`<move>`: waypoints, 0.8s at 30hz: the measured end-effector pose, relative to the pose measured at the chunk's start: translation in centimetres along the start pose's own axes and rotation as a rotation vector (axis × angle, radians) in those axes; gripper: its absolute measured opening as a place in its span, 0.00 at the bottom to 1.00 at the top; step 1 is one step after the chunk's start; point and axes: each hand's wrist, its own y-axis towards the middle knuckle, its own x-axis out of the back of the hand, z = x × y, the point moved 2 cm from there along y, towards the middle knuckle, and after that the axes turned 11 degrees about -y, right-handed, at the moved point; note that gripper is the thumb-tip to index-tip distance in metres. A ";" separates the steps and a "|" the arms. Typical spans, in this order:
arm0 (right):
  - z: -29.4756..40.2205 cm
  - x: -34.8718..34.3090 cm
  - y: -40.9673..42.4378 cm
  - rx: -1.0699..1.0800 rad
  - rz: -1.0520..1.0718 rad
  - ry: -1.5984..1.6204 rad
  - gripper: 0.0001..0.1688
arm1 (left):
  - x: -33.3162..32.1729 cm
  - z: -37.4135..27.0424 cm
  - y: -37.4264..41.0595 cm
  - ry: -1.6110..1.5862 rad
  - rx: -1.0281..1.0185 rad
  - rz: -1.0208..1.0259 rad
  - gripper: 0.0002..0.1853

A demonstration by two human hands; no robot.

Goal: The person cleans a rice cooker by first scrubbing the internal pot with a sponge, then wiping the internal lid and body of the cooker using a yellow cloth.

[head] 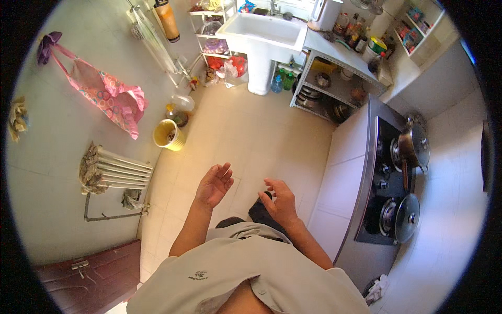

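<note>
My left hand [215, 185] is raised in front of my body over the tiled floor [251, 149], palm partly turned up and fingers apart. It holds nothing; the yellow waste bin [176, 141] is the nearest thing to it, farther out by the wall. To its right my right hand [280, 199] hovers with loosely bent, spread fingers, also without anything in it. Below that hand shows one dark trouser leg and shoe [261, 208]. The white cabinet front [341, 180] of the stove counter rises to the right of my right hand, apart from it.
Ahead stands a white pedestal sink [259, 33] beside a metal shelf unit [333, 74]. At right, a gas cooktop [386, 168] carries a lidded saucepan [411, 143] and a lidded pan [407, 218]. A pink apron [102, 90] and radiator [125, 168] line the left wall, above a brown door [94, 274].
</note>
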 end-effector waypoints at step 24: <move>-5.7 -0.3 18.1 -0.202 -0.034 -0.127 0.25 | -9.3 -5.3 26.9 0.130 0.246 0.056 0.06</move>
